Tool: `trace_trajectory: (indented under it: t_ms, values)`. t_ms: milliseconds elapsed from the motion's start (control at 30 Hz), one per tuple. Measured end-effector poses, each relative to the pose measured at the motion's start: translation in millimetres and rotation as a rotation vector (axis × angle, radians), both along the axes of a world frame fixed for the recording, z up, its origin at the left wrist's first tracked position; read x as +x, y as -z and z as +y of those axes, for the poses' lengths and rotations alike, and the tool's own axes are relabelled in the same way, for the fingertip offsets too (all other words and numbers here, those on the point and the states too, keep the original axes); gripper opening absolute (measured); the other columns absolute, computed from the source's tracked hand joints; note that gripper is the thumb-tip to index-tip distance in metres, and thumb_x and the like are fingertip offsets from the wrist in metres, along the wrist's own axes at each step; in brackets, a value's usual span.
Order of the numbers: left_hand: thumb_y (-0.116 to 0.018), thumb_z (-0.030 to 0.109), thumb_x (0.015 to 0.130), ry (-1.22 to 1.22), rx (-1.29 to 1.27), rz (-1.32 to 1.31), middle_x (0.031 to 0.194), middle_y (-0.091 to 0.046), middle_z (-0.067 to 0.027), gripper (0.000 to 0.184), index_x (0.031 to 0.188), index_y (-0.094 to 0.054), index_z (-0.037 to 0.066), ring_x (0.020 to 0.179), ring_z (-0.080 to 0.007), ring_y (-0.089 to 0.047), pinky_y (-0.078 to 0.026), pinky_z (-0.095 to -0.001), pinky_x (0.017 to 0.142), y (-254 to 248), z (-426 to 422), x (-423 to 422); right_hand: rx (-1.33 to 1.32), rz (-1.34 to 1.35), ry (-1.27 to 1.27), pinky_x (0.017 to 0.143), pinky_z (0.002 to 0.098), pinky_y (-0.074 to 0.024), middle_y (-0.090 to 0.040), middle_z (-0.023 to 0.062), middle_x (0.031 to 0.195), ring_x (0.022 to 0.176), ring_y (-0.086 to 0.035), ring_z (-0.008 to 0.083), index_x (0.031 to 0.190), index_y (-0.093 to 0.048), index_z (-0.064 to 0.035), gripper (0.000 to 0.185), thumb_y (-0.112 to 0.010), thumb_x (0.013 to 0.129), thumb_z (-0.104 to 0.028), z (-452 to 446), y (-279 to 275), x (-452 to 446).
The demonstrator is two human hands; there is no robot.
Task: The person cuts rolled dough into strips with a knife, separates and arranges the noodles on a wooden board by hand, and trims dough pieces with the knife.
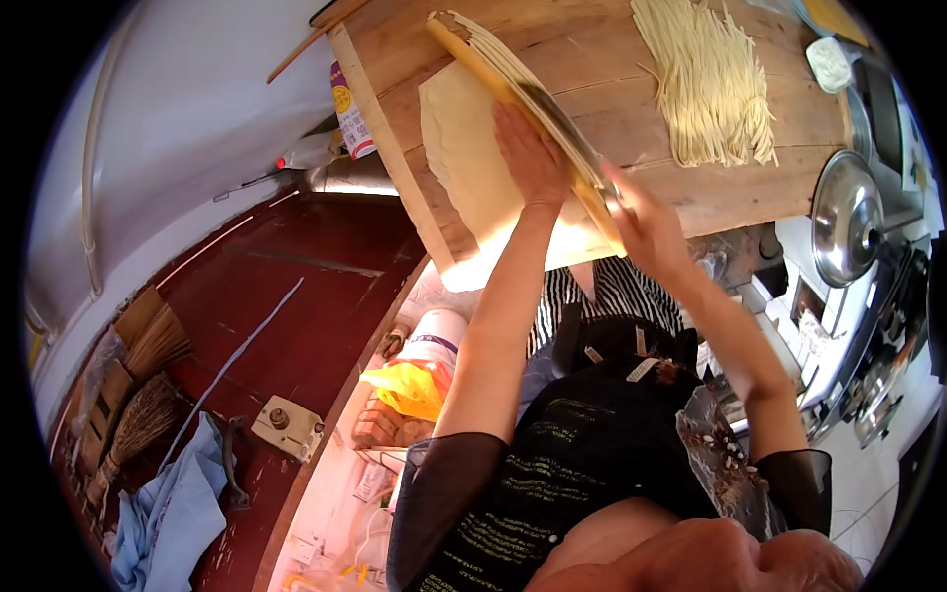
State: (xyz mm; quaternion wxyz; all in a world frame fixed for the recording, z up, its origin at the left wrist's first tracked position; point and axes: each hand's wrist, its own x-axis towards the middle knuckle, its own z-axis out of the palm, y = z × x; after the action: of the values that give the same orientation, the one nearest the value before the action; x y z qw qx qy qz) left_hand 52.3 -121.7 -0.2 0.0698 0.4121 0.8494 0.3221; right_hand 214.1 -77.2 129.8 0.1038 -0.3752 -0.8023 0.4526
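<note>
A thin sheet of dough (459,143) lies on a wooden board. Across it slants a long wooden rolling pin (464,51). My left hand (533,156) presses down on the pin with its fingers stretched out. My right hand (646,222) is wrapped round the handle of a long knife (564,126), whose blade runs along the right side of the pin. Narrow cut strips of dough (493,47) lie beside the blade toward the far end. My right hand's fingers are partly blurred, and the handle is mostly hidden.
A pile of cut noodles (705,89) lies on the right of the wooden board (612,49). A small white dish (829,65) stands beyond it. A metal lid (846,219) leans at the board's right edge. A printed packet (350,109) is off the left edge.
</note>
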Motion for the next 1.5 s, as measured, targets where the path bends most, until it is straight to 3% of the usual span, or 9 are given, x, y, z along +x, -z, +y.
trace_trajectory:
  t_ms: [267, 867, 900, 1033, 1100, 1167, 1233, 1433, 1500]
  values:
    - [-0.032, 0.028, 0.099, -0.025, 0.034, -0.034, 0.154, -0.017, -0.0300, 0.064, 0.149, -0.014, -0.007, 0.143, -0.0429, -0.017, -0.013, -0.0514, 0.118, -2.1, 2.0, 1.8, 0.022, -0.168, 0.003, 0.055, 0.0423, -0.0485, -0.058, 0.0143, 0.077, 0.062, -0.059, 0.0327, 0.143, -0.045, -0.0189, 0.054, -0.059, 0.091, -0.012, -73.7, -3.2, 98.4]
    - [-0.042, 0.015, 0.095, -0.015, -0.008, 0.061, 0.155, -0.017, -0.0279, 0.065, 0.149, -0.013, -0.007, 0.145, -0.0390, -0.017, -0.017, -0.0488, 0.118, -11.2, 46.7, -84.5, 0.166, 0.097, 0.057, 0.058, 0.0457, -0.0500, -0.066, 0.0183, 0.080, 0.071, -0.064, 0.0369, 0.141, -0.046, -0.0244, 0.051, -0.057, 0.092, -0.020, 41.1, 54.0, -140.8]
    - [-0.042, 0.014, 0.095, -0.005, -0.102, 0.070, 0.155, -0.016, -0.0289, 0.066, 0.149, -0.013, -0.007, 0.145, -0.0396, -0.017, -0.016, -0.0491, 0.118, -17.4, 49.2, -83.5, 0.083, 0.073, 0.065, 0.067, 0.0424, -0.0521, -0.068, 0.0201, 0.097, 0.077, -0.065, 0.0398, 0.140, -0.049, -0.0183, 0.046, -0.054, 0.094, -0.019, 57.2, 43.1, -168.9]
    - [-0.043, 0.015, 0.093, -0.024, -0.040, -0.036, 0.154, -0.013, -0.0314, 0.068, 0.149, -0.012, -0.009, 0.145, -0.0417, -0.015, -0.013, -0.0495, 0.119, -16.1, 32.4, -52.8, -0.041, -0.053, 0.020, 0.073, 0.0462, -0.0515, -0.066, 0.0246, 0.094, 0.082, -0.065, 0.0422, 0.131, -0.057, -0.0164, 0.042, -0.052, 0.089, -0.020, 121.2, -11.1, -217.7]
    - [-0.042, 0.015, 0.093, -0.022, -0.045, -0.052, 0.154, -0.013, -0.0312, 0.068, 0.149, -0.012, -0.009, 0.145, -0.0425, -0.014, -0.012, -0.0498, 0.119, -13.1, 18.5, -25.9, -0.285, -0.210, -0.014, 0.074, 0.0420, -0.0520, -0.068, 0.0196, 0.103, 0.085, -0.067, 0.0375, 0.136, -0.054, -0.0141, 0.043, -0.052, 0.093, -0.018, 120.8, -26.1, -201.7]
    - [-0.040, 0.016, 0.094, -0.023, -0.045, -0.084, 0.155, -0.013, -0.0304, 0.066, 0.148, -0.012, -0.010, 0.145, -0.0425, -0.014, -0.011, -0.0501, 0.119, -16.5, 8.4, -10.2, 0.114, 0.081, -0.068, 0.074, 0.0397, -0.0529, -0.068, 0.0191, 0.107, 0.087, -0.068, 0.0317, 0.137, -0.052, -0.0116, 0.043, -0.052, 0.094, -0.018, 98.1, 18.7, -146.7]
    - [-0.040, 0.016, 0.093, -0.015, -0.029, -0.048, 0.155, -0.014, -0.0301, 0.066, 0.148, -0.013, -0.010, 0.145, -0.0422, -0.014, -0.012, -0.0503, 0.119, -9.5, 5.4, -9.7, 0.033, 0.126, -0.010, 0.067, 0.0456, -0.0511, -0.067, 0.0203, 0.085, 0.075, -0.064, 0.0395, 0.139, -0.048, -0.0180, 0.049, -0.054, 0.091, -0.019, 49.9, 6.7, -77.7]
    - [-0.034, 0.021, 0.098, -0.046, 0.002, -0.008, 0.155, -0.016, -0.0293, 0.062, 0.149, -0.014, -0.008, 0.144, -0.0416, -0.017, -0.014, -0.0512, 0.118, -0.2, 4.0, -7.7, 0.050, -0.058, 0.011, 0.061, 0.0427, -0.0494, -0.062, 0.0169, 0.082, 0.072, -0.061, 0.0342, 0.143, -0.046, -0.0212, 0.053, -0.057, 0.092, -0.012, -49.9, -10.7, 63.3]
    - [-0.033, 0.023, 0.099, -0.050, 0.014, -0.026, 0.155, -0.016, -0.0294, 0.061, 0.149, -0.014, -0.008, 0.144, -0.0421, -0.018, -0.014, -0.0518, 0.117, -2.7, 4.4, -8.5, -0.133, -0.239, -0.006, 0.070, 0.0404, -0.0516, -0.065, 0.0203, 0.106, 0.084, -0.065, 0.0375, 0.141, -0.048, -0.0137, 0.050, -0.057, 0.092, -0.008, -63.0, -15.4, 86.9]
